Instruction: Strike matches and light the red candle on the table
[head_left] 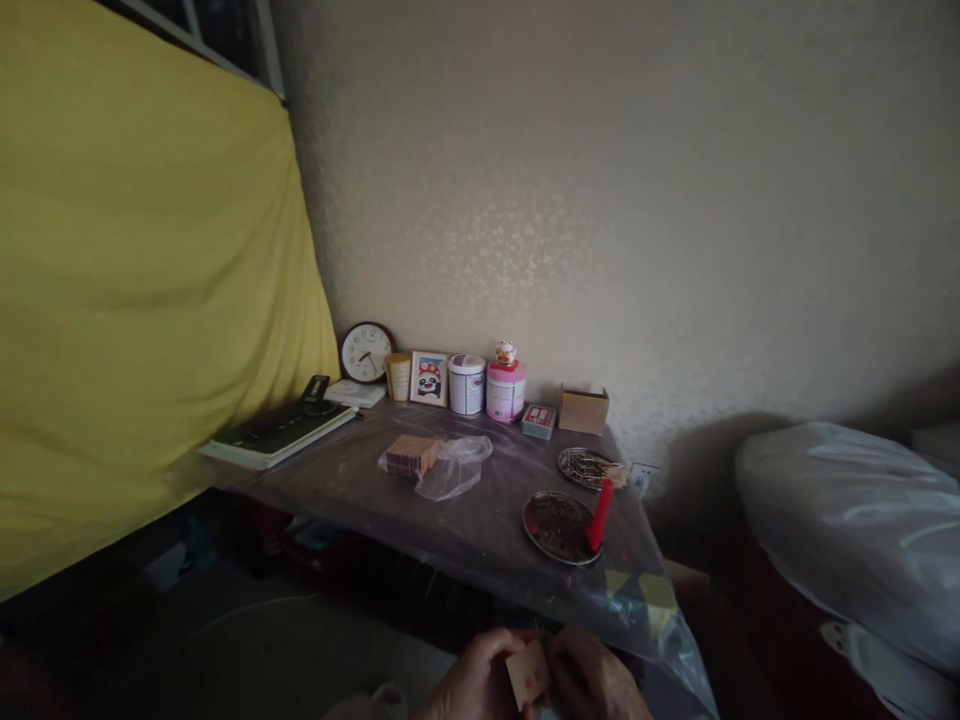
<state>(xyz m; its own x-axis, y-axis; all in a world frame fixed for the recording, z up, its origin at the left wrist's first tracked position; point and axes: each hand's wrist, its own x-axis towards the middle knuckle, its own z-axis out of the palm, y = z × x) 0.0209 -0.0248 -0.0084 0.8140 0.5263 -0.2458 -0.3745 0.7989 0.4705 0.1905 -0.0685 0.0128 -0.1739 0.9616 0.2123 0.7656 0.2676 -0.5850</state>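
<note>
Pinching a small pale card (528,674) in the left fingers (491,645), just beside right fingers (576,652) too dim to judge for grip, and so liable to crease it by squeezing unevenly or drop it short of the surface (469,530) ahead by loosening early

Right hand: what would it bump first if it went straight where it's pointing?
Probably the small tan piece in the left hand, just beside the right hand, though depth is unclear.

I had the left hand (478,678) low in my remote view, thumb and fingers pinched, the right hand (598,677) curled close beside it.
</note>
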